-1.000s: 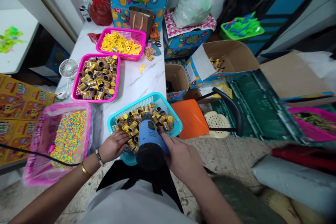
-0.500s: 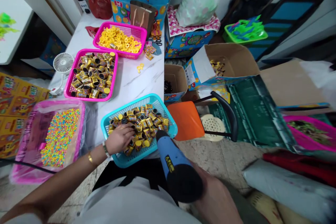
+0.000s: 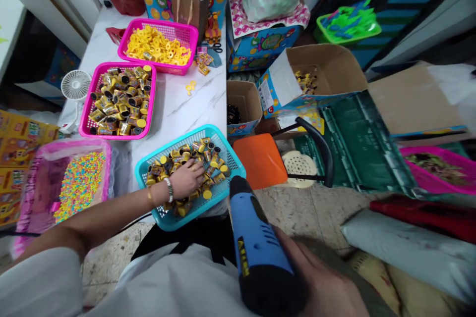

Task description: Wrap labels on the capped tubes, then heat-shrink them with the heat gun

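Observation:
My left hand (image 3: 186, 179) rests palm down among small gold-wrapped containers with black or yellow ends (image 3: 201, 147) in a turquoise basket (image 3: 174, 227). Its fingers are stretched and slightly apart, touching the pieces without gripping one. At the lower right, my right hand (image 3: 320, 277) is wrapped around a blue and black heat gun (image 3: 256, 233). The gun's black nozzle points away from me, just beside the basket's right corner. Part of the right hand's grip is hidden behind the gun's body.
On the marble-look table (image 3: 174, 104) stand a pink basket of similar containers (image 3: 121, 101), a pink basket of yellow rings (image 3: 158, 47) and a white fan (image 3: 76, 85). A tub of coloured candies (image 3: 80, 183) is at left. An orange stool seat (image 3: 260, 160) and open cartons (image 3: 316, 74) stand right.
My left hand has moved right across the basket, pushing into the containers. The heat gun has shifted slightly right and its nozzle now sits outside the basket. The view has tilted a little.

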The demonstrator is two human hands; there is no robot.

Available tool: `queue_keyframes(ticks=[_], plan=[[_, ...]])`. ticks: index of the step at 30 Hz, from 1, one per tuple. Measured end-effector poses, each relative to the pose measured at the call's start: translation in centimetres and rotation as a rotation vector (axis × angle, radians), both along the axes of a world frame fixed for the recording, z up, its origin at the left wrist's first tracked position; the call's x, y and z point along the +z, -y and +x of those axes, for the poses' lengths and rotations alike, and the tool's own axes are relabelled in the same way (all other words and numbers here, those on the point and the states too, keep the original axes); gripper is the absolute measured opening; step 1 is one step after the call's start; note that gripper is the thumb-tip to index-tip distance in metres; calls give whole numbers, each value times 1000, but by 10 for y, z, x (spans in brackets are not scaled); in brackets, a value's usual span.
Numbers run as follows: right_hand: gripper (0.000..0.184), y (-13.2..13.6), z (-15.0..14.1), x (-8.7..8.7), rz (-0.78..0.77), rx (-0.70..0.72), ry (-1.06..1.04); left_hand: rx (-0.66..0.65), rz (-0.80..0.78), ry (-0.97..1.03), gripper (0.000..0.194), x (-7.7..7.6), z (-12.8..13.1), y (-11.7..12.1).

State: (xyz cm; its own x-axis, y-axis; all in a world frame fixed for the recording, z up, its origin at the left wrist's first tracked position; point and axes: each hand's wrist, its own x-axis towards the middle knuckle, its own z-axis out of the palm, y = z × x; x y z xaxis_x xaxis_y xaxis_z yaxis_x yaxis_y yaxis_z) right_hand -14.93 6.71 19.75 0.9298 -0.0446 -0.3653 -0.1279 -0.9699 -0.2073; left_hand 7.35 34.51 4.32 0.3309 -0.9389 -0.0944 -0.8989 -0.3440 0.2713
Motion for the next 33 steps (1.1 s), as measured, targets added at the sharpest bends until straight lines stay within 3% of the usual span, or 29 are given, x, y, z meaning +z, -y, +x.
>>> queue_keyframes(ticks=[3, 7, 12, 17, 21, 24, 28, 31, 33], plan=[[68, -24, 26, -10, 89, 127, -35, 82, -29, -7, 39, 9, -7, -36], [64, -48, 57, -21, 46, 158, -112, 169, -122, -37, 45, 4, -8, -50], [64, -49, 47, -16, 1, 130, -188, 413, -204, -17, 33, 2, -23, -50], [64, -62, 58, -15, 107, 132, -116, 513, -321, -33, 25, 9, -44, -65], [60, -70, 71, -22, -44, -21, -98, 589, -343, -2, 31, 14, -53, -82], [58, -66, 58, -21, -129, -60, -178, 622, -325, 20, 33, 15, -64, -91], [60, -68, 37, -18, -7, -16, -155, 508, -239, -15, 38, 8, -69, -76], [57, -74, 32, -20, -13, -92, -106, 412, -128, -19, 43, 2, -54, -43], [56, -74, 26, -21, -41, -151, -84, 443, -91, -9, 41, -1, -43, -19]])
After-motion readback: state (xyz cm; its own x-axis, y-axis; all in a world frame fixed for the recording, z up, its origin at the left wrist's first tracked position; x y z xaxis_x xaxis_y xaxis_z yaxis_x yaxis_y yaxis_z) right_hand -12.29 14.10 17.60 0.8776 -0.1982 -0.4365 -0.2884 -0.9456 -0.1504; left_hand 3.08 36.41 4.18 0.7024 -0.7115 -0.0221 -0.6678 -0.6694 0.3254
